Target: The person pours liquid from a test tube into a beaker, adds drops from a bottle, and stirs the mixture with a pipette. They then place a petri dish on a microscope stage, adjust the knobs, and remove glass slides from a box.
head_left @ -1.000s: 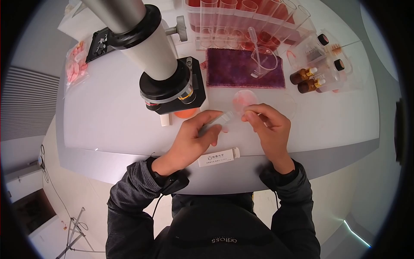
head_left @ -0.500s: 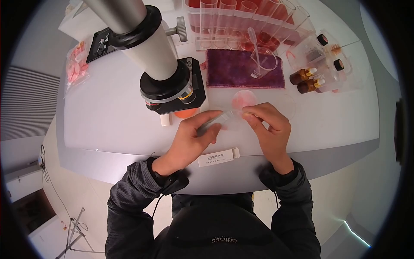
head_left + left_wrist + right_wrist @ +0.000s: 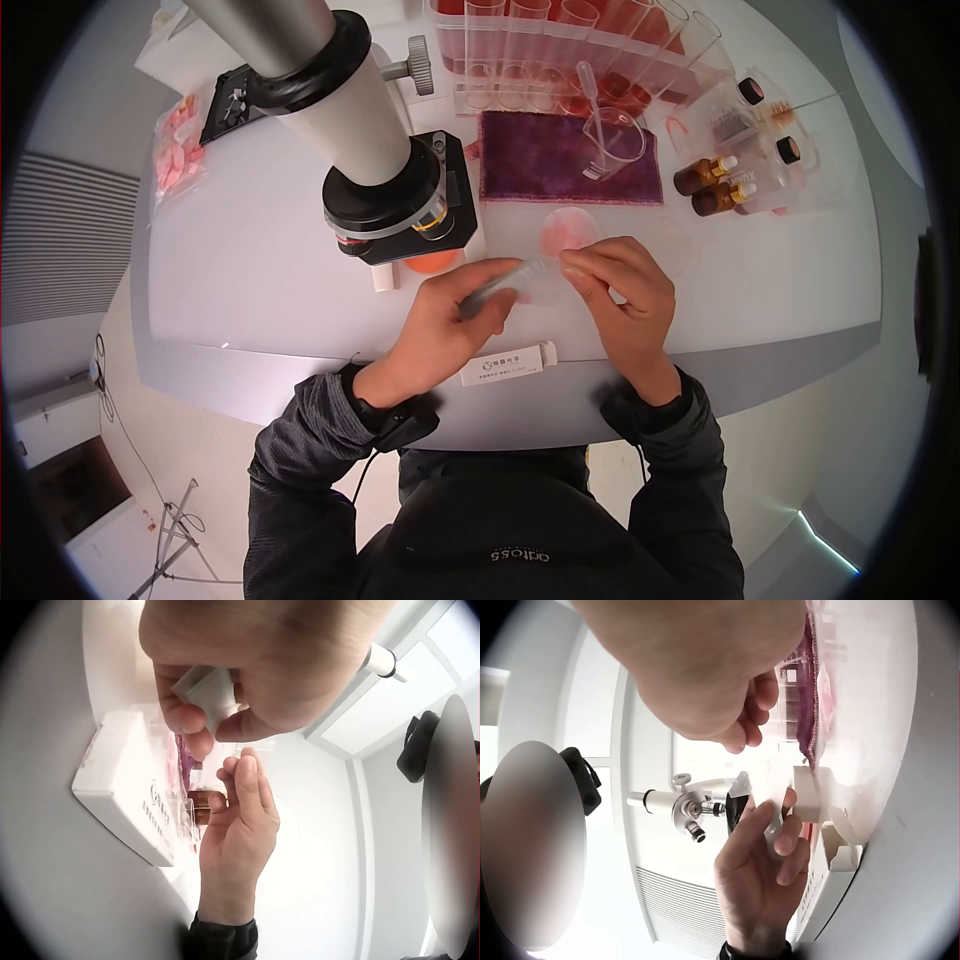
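Note:
The left hand (image 3: 447,318) grips a small pale stack with a clear end (image 3: 209,693), which looks like glass slides, between thumb and fingers. Facing it, the right hand (image 3: 632,305) has thumb and index fingertips pinched together at the stack's clear tip; what lies between them is too thin to make out. In the right wrist view the clear tip (image 3: 740,784) sticks up from the left hand (image 3: 761,877). Behind the fingertips lies a round pink dish (image 3: 568,230). A white printed box (image 3: 507,365) with its end flap up rests below the hands.
A microscope (image 3: 385,190) stands left of the hands. Behind are a purple cloth (image 3: 540,160) with a beaker (image 3: 628,140) and pipette, and a rack of tubes (image 3: 520,60). Brown dropper bottles (image 3: 703,176) stand at the right, a bag of pink pieces (image 3: 178,155) at the far left.
The right hand's fingertips have shifted very slightly at the clear tip of the stack. The left hand stays nearly still with its grip unchanged.

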A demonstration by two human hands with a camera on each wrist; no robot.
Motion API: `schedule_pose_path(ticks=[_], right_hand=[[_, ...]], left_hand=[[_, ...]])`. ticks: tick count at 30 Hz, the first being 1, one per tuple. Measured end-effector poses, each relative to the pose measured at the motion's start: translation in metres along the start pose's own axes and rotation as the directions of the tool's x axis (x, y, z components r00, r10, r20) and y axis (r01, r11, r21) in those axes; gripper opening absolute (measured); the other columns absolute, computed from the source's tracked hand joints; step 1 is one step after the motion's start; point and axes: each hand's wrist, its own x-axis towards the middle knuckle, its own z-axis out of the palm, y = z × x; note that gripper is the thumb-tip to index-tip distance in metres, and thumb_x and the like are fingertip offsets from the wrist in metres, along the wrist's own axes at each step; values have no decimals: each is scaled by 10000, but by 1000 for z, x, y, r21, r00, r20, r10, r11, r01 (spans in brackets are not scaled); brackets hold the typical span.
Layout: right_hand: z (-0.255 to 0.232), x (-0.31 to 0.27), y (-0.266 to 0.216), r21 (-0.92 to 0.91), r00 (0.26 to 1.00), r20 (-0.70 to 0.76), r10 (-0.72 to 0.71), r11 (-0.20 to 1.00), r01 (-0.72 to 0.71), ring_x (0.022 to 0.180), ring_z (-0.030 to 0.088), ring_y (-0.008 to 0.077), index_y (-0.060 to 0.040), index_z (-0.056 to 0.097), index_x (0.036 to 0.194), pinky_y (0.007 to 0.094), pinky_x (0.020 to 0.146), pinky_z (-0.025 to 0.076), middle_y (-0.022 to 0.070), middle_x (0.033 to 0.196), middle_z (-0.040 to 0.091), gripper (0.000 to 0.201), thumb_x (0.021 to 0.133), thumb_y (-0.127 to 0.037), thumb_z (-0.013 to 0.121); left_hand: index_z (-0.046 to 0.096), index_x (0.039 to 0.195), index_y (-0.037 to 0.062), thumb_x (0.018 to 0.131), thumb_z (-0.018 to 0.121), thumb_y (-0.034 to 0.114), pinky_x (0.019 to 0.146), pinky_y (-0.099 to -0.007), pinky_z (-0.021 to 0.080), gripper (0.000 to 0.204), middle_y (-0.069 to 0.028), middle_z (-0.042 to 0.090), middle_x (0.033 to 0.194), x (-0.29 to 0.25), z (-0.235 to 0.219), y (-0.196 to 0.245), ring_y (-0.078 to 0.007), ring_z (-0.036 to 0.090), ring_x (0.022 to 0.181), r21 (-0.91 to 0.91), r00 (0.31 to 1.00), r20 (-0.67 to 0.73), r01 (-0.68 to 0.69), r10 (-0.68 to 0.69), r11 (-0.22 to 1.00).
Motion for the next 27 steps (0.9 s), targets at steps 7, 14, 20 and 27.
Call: schedule_pose_path(ticks=[7,14,20,27], right_hand=[[-2,-5,3,269,976,47,213,938,-218,693,543,85,28,663,947,211,605,406,48,839,643,112,945,-75,620],[-2,-5,1,307,954,107,279,904,-299,653,500,57,37,658,948,198,569,376,47,823,632,113,952,-60,601],[0,-3,4,277,957,59,282,917,-287,630,486,60,37,674,944,200,562,370,61,835,650,107,940,-44,605],[-6,-2,-1,367,924,148,352,849,-381,782,625,99,12,698,980,226,638,444,51,864,677,109,927,-60,637]], left_hand=[[555,1293,-25,908,542,-19,639,-228,479,385,-66,666,962,0,-3,7,-77,554,707,-70,996,57,71,-67,995],[539,1304,-33,900,520,-24,643,-228,471,404,-55,668,986,0,-3,6,-79,545,708,-115,996,64,74,-66,991],[534,1304,-34,898,513,-19,625,-225,458,407,-49,673,991,1,-4,6,-78,537,697,-131,993,89,84,-73,988],[533,1307,-27,897,511,-19,623,-226,459,411,-48,669,985,0,-5,8,-78,535,695,-110,990,101,111,-100,988]])
